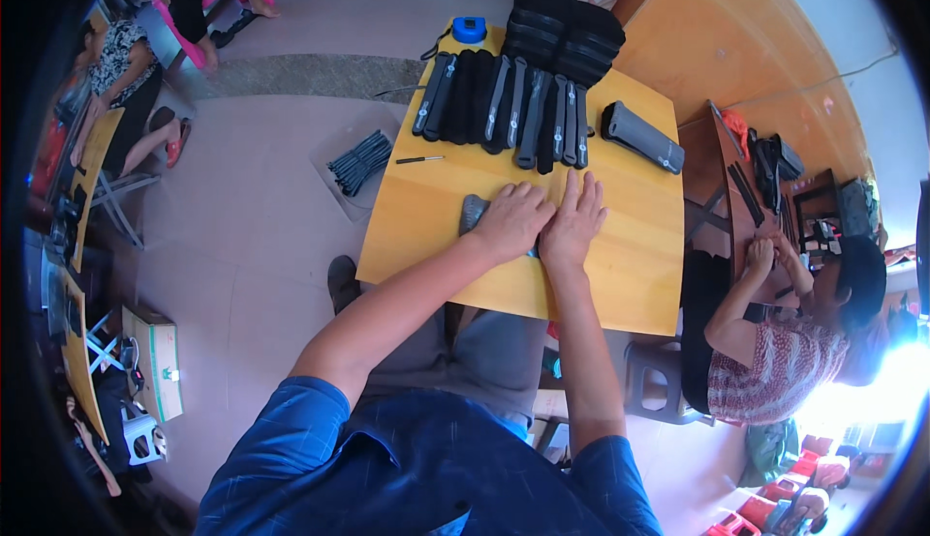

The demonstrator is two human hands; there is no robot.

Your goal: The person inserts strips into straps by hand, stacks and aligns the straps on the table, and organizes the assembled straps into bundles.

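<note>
My left hand (518, 214) lies palm down on the yellow tabletop, over a dark grey strap-like piece (473, 209) whose rounded end sticks out at its left. My left fingers are slightly bent and apart. Pressed close beside it, my right hand (573, 218) lies flat, fingers stretched toward the far side. Most of the grey piece is hidden under my hands. Beyond my fingertips, several grey and black straps (531, 110) lie side by side in a row.
Black bundles (562, 32) sit at the table's (630, 275) far edge, near a blue tape measure (469, 30). A grey bundle (642, 137) lies right; a thin dark tool (419, 159) lies left. Dark cords (360, 162) are on the floor. A person (775, 362) works at right; others sit left.
</note>
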